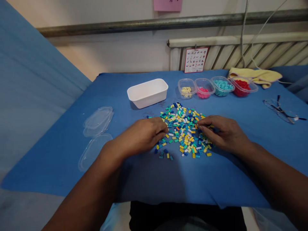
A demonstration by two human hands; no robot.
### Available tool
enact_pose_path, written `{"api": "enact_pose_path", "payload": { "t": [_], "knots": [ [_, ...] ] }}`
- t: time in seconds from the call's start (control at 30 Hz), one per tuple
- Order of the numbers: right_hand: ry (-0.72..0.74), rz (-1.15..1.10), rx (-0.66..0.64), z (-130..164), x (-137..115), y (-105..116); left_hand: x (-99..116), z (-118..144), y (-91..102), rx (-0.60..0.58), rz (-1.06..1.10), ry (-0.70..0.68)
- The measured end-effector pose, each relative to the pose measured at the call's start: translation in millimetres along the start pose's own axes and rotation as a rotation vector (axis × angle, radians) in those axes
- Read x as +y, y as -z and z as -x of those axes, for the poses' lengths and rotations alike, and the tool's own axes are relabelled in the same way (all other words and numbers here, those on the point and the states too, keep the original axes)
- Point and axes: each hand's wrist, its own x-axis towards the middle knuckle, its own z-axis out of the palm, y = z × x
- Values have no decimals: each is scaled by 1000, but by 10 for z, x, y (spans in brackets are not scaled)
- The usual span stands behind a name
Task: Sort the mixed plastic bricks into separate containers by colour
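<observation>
While the curled left hand (151, 133) and pinching right hand (222, 132) touch both sides of the colourful plastic brick pile (189, 140), their hold unclear, picking likely needs gentle fingertips next.

No txt legible: pink note (167, 4) cut off, print on pic card (196, 60) too sm.
</observation>
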Motion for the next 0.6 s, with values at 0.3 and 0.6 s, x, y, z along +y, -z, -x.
{"api": "enact_pose_path", "payload": {
  "t": [0.3, 0.6],
  "knots": [
    [199, 14, -263, -43, -226, -61, -2, 52, 10, -50, -5, 83],
    [168, 113, -340, 35, -239, -25, 9, 71, 4, -60, 34, 34]
  ]
}}
